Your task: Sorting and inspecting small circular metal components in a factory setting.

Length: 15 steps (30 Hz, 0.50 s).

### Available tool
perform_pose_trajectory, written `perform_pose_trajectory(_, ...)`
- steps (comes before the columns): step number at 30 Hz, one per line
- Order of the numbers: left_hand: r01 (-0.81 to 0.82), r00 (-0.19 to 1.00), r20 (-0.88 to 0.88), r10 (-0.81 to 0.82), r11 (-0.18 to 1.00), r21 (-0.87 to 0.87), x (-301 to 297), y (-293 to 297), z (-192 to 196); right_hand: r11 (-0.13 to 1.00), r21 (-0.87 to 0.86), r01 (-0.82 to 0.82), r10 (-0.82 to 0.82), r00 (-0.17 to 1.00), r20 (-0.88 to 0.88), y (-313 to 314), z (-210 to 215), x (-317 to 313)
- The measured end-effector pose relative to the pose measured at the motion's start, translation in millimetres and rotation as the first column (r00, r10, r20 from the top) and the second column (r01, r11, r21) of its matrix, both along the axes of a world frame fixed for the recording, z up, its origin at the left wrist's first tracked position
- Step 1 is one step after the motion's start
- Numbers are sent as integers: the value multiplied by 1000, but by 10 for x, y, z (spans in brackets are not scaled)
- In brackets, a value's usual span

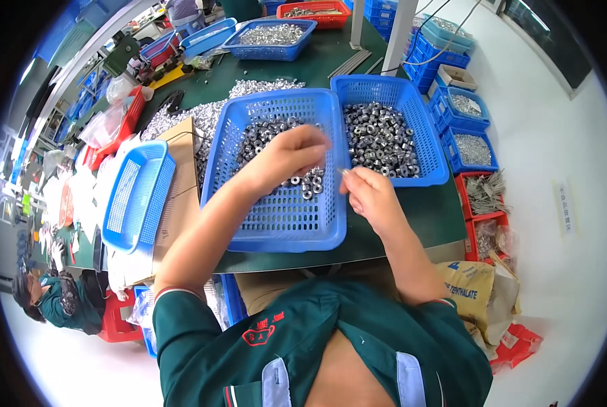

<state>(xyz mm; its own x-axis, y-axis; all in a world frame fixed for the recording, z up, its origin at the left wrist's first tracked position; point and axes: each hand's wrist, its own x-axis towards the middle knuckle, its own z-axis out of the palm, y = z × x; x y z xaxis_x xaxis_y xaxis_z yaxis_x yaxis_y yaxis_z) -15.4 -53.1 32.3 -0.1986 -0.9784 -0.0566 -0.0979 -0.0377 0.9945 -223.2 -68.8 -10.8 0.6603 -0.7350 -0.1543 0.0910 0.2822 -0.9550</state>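
I judged the main risk to be spillage: the left hand reached into the centre blue perforated basket with its fingers curled down over the heap of small metal nuts, and its fingertips were blurred, so I could not tell whether they were clamped on a part or merely touching the pile. A loose pinch there could have dropped nuts back into the basket or over its rim onto the green table. The right hand hovered just over the near right rim of the same basket, thumb and forefinger pressed together on what looked like a single small metal piece; a slip at that point could have sent it into the gap between the two baskets. The second blue basket, touching the first on the right of centre, held a denser layer of similar nuts. An empty blue basket lay tilted at left on a cardboard box. I noted further blue bins of metal parts at right, red bins below them, and a blue tray of parts at top centre. A loose pile of shiny parts lay on the table, upper left of the centre basket.
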Motion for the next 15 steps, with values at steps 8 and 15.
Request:
perform_pose_trajectory(8, 321, 756, 651, -72, 907, -272, -617, -968, -321, 887, -458, -65, -42, 975, -219, 384, -226, -297)
perform_pose_trajectory(15, 479, 474, 880, 40, 826, -295, -997, -1206, -660, 888, -460, -11, -143, 944, -298, 369, -247, -487)
